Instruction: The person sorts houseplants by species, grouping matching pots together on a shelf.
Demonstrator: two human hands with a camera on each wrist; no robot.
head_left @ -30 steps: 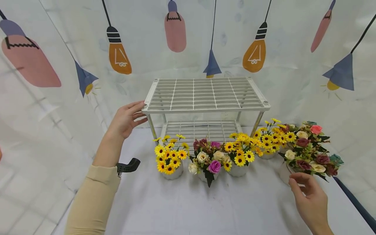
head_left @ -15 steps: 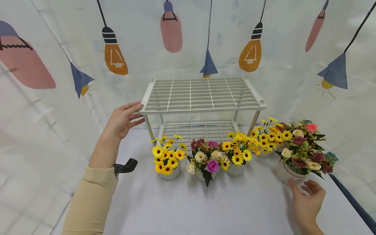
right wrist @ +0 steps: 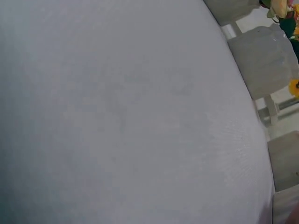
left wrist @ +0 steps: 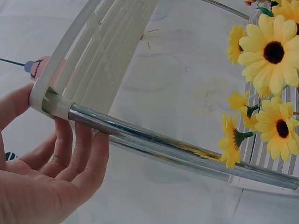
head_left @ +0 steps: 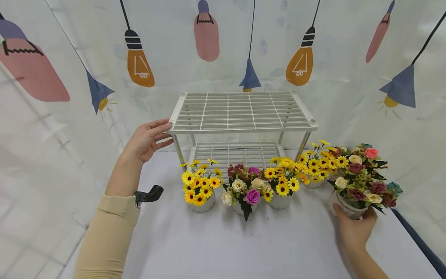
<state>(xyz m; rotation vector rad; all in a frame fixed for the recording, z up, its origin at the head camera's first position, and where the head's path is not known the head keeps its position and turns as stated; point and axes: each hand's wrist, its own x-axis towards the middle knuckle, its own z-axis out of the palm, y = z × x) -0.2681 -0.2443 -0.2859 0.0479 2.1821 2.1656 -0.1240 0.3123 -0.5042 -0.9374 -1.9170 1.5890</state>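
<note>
A two-tier white wire rack (head_left: 244,130) with metal legs stands at the back of the table. At its near left upper corner, my left hand (head_left: 148,140) grips the shelf, thumb on the corner and fingers by the leg top, as the left wrist view of the hand (left wrist: 56,172) shows. On the right, my right hand (head_left: 355,228) holds a white flower pot (head_left: 350,209) with the thumb on its left side and fingers on its right. Cream, maroon and teal artificial flowers (head_left: 369,192) fill that pot. The right wrist view shows almost none of this hand.
Before the rack stand potted yellow sunflowers (head_left: 200,184), mixed roses (head_left: 245,188) and more sunflowers (head_left: 282,180). Further right are another sunflower pot (head_left: 315,168) and a pot with a coral rose (head_left: 371,153). White cloth (head_left: 223,244) covers the table; a lamp-print curtain (head_left: 167,46) hangs behind.
My right hand has moved up and left from below the nearest right flower pot and taken hold of it. My left hand has stayed on the rack corner.
</note>
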